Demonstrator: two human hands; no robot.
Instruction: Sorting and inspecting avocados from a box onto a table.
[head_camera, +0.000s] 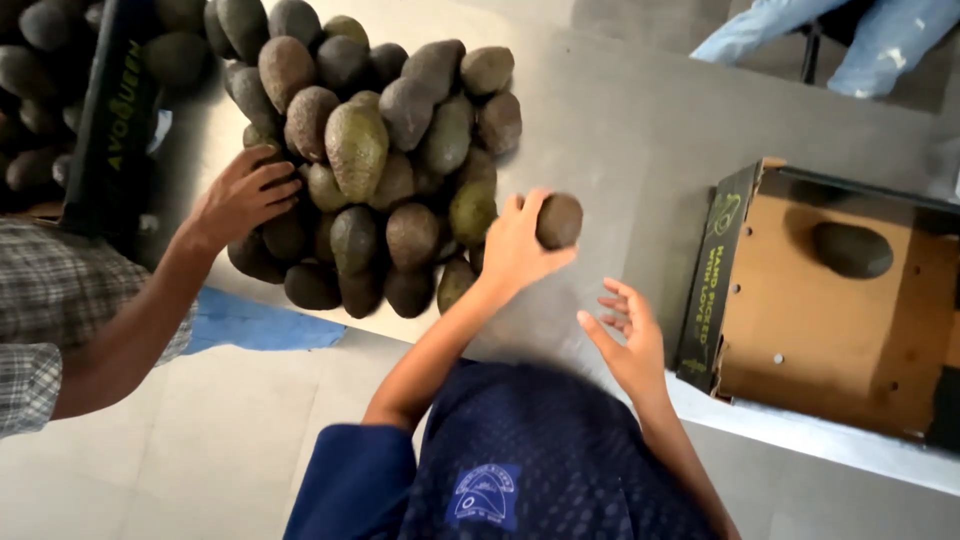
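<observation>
Nearest to me is my dark blue shirt, and just past it my right hand hangs above the edge of the grey metal tabletop, palm turned inward, fingers loosely spread and holding nothing. A little further on, my left hand is wrapped around one dark brown-green oval avocado, the fingers curled behind it and the thumb under it, lifted just clear of the near right edge of the big heap of dull green and brown avocados that lies piled on the tabletop. To my right, just beside my empty hand, sits an open brown cardboard box with a black printed side wall; its floor is bare cardboard except for a single dark avocado lying towards the far side. On the left side of the heap, another person's hand, coming out of a grey checked sleeve, rests with its fingers on the avocados at that edge. Further left and back, a black crate wall stands in front of more dark avocados packed behind it. Below the tabletop edge a pale tiled floor shows, with a blue sheet lying on it. At the far right, pale blue trouser legs of someone else are in view.
</observation>
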